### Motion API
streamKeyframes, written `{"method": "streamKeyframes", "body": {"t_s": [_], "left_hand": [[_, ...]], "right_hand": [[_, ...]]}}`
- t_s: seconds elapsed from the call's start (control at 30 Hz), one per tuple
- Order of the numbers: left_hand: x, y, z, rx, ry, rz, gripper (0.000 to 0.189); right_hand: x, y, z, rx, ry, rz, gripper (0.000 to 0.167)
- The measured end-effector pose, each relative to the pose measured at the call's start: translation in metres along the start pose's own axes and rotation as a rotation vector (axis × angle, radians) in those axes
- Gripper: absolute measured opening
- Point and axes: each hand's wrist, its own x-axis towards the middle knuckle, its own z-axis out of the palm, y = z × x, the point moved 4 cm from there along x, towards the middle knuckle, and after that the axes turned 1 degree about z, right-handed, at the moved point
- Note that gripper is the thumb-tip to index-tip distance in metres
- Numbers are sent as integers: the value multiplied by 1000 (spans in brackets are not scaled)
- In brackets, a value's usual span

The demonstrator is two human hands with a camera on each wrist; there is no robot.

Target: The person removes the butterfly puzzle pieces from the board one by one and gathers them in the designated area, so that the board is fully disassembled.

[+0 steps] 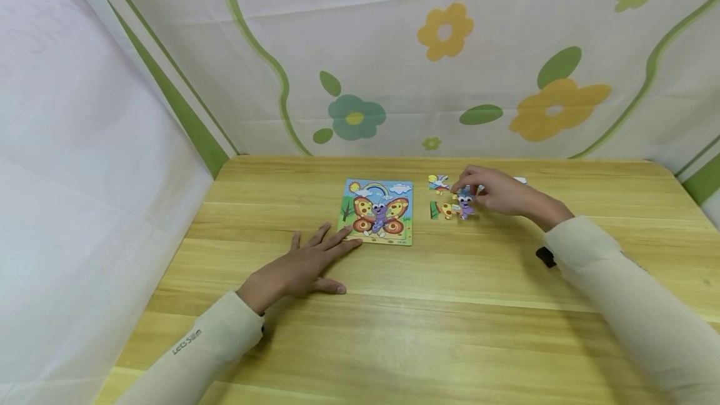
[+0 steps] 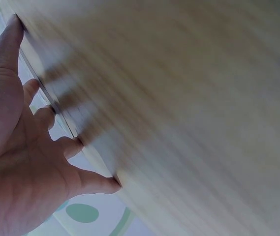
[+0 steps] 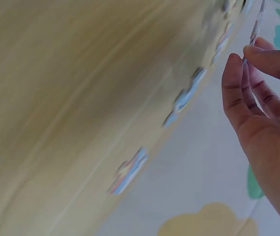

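Observation:
A square butterfly picture board [image 1: 375,212] lies on the table. My left hand [image 1: 306,264] rests with fingers spread, the longer fingertips at the board's lower left edge and the thumb on the wood. In the left wrist view the fingertips [image 2: 111,185] press down on the tabletop. To the board's right, my right hand [image 1: 494,191] pinches a thin jigsaw puzzle piece [image 3: 256,27] between thumb and fingers. Beneath and beside that hand are a sun piece [image 1: 437,182], a yellow-winged piece [image 1: 444,210] and a purple butterfly-face piece [image 1: 465,204]. The hand partly hides the pieces there.
More puzzle pieces lie behind the right hand, including a blue-and-white one [image 3: 184,98] and a striped one [image 3: 129,171]. A small black object [image 1: 545,257] shows beside the right cuff. A flower-printed cloth [image 1: 394,80] hangs at the wooden table's [image 1: 394,330] far edge.

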Motion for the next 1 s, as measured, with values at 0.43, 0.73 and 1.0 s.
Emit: {"method": "streamKeyframes", "body": {"t_s": [0.43, 0.73, 1.0], "left_hand": [[-1, 1, -1, -11, 0, 3, 89], [0, 0, 0, -13, -2, 2, 89], [0, 0, 0, -8, 0, -1, 89]], "right_hand": [[-19, 20, -2, -12, 0, 20, 42], [-17, 28, 2, -11, 7, 30, 45], [-16, 30, 4, -25, 6, 31, 45]]}}
